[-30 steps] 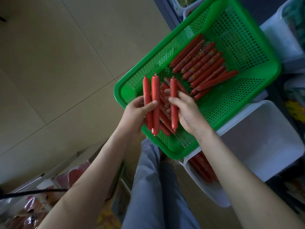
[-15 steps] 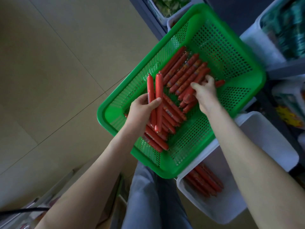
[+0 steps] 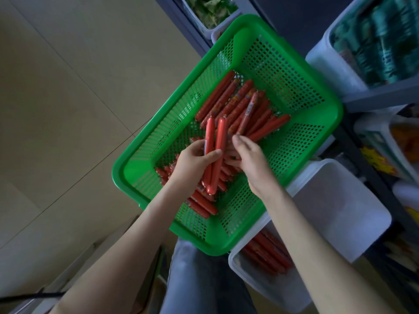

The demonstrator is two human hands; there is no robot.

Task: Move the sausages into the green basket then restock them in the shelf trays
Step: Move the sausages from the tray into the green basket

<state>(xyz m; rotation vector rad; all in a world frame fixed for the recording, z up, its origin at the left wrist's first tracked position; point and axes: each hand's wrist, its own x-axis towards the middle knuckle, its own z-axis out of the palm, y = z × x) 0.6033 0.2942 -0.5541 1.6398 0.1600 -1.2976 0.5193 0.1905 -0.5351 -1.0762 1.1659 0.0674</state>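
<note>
The green basket (image 3: pixel 326 105) rests on a white shelf tray (image 3: pixel 340 211) and holds many red sausages, one pile at the far side (image 3: pixel 226 96) and another under my hands (image 3: pixel 201 205). My left hand (image 3: pixel 192 164) grips two sausages (image 3: pixel 215 150) held upright over the basket. Just to the right of it, my right hand (image 3: pixel 249 159) has its fingers curled and pinches the near end of a labelled sausage (image 3: pixel 249 109) that lies on the far pile. Several more sausages (image 3: pixel 269 257) lie in the white tray, partly hidden by the basket.
A dark shelf unit (image 3: pixel 381 96) fills the right side, with a bin of green packets (image 3: pixel 385 41) and a bin of leafy greens (image 3: pixel 210 10) at the top. Tiled floor (image 3: pixel 68 109) lies to the left. My grey trouser legs (image 3: pixel 192 286) are below the basket.
My right hand let go of one sausage, reached to the far pile and drew back toward my left hand, pinching a labelled sausage. My left hand keeps its two sausages.
</note>
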